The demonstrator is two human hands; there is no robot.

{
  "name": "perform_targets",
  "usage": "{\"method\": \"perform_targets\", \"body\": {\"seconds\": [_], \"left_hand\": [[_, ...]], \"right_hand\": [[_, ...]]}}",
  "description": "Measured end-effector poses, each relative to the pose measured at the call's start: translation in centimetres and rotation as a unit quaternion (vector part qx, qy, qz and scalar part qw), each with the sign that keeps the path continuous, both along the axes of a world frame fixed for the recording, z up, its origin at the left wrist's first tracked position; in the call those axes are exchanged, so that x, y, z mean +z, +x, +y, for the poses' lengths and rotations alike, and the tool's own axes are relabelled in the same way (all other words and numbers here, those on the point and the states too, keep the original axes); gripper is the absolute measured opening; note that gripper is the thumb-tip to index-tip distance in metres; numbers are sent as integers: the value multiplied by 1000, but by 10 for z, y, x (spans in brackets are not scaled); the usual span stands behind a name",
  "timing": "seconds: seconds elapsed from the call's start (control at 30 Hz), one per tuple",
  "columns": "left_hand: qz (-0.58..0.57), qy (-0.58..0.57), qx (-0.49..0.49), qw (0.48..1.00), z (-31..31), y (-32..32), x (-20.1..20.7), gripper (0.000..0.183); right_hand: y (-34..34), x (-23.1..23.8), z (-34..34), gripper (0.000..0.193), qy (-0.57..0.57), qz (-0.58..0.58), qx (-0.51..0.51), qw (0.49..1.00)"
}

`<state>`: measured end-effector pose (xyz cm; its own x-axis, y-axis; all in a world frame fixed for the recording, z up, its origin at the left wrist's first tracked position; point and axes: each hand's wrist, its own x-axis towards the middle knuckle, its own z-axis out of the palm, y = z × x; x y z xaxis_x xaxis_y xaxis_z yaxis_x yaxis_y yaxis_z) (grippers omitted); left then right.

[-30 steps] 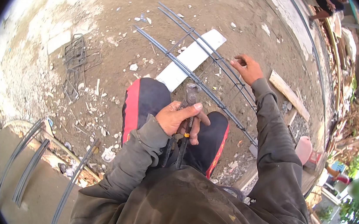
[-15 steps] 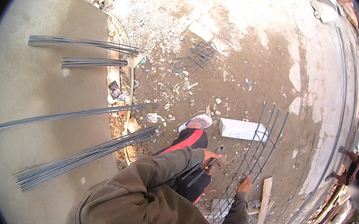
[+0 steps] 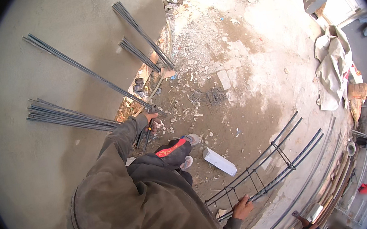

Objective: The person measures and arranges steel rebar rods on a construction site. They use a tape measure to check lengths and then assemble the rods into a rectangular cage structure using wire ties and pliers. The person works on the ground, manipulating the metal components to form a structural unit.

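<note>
Left arm reaching forward and left, elbow slightly bent; left hand [image 3: 151, 118] just beside the ends of a rod bundle [image 3: 94, 78], fingers closed round black-handled pliers [image 3: 150, 128], handles angled down toward the body. Right arm low, mostly hidden by the torso; right hand [image 3: 242, 207] clasping the steel cage [image 3: 266, 188], which slants up and right above dirt ground [image 3: 214, 133].

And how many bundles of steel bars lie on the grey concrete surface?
4: thick bundle lowest, long bundle above it, short bundle further right, top bundle uppermost. The person's jacket may hide others.
</note>
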<state>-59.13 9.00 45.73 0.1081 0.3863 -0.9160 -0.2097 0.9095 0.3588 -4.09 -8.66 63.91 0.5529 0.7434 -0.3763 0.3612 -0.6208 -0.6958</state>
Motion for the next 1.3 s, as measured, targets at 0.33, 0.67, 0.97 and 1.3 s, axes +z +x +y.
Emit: {"method": "perform_targets", "body": {"seconds": [0.33,0.67,0.97,1.3], "left_hand": [[284,-65,-154,944,-256,-62,-134,46],[249,-53,70,964,-128,-46,2,45],[235,328,325,855,197,-118,232,38],[263,388,328,820,404,-137,283,65]], "right_hand": [[-114,58,230,47,84,-25,224,971],[-246,94,487,57,142,-101,386,906],[-401,77,707,49,220,-1,517,827],[-577,4,870,51,209,60,669,711]]}}
